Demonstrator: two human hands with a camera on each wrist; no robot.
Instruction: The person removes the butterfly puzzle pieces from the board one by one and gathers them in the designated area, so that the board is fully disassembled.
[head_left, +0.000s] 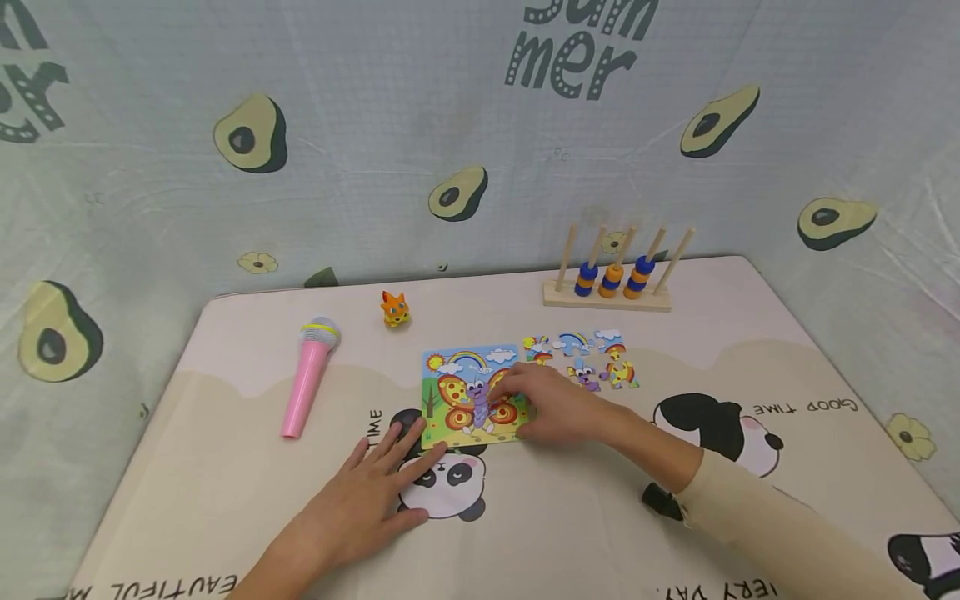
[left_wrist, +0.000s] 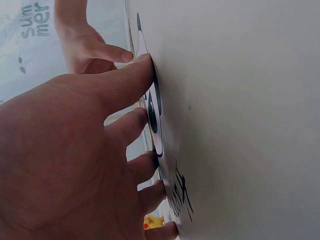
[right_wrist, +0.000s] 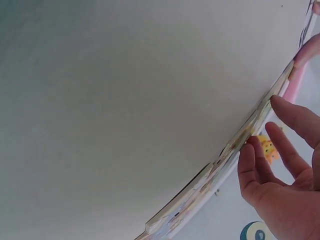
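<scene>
A butterfly puzzle board (head_left: 457,396) lies flat on the table. My right hand (head_left: 558,404) reaches over its right side, fingertips on the picture and thumb by the lower right edge. In the right wrist view the fingers (right_wrist: 248,165) are bent with thumb and fingers apart, touching the board's surface. My left hand (head_left: 367,496) rests on the table with fingers spread, fingertips at the board's lower left edge. Just right of the board lie several loose puzzle pieces (head_left: 618,371), partly hidden behind my right hand in the head view.
A pink toy microphone (head_left: 305,387) lies to the left. Behind the board stands a small orange and yellow toy figure (head_left: 394,309). At the back right is a wooden peg stand (head_left: 607,300) with blue and orange rings. A patterned cloth wall (head_left: 360,200) rises behind the table.
</scene>
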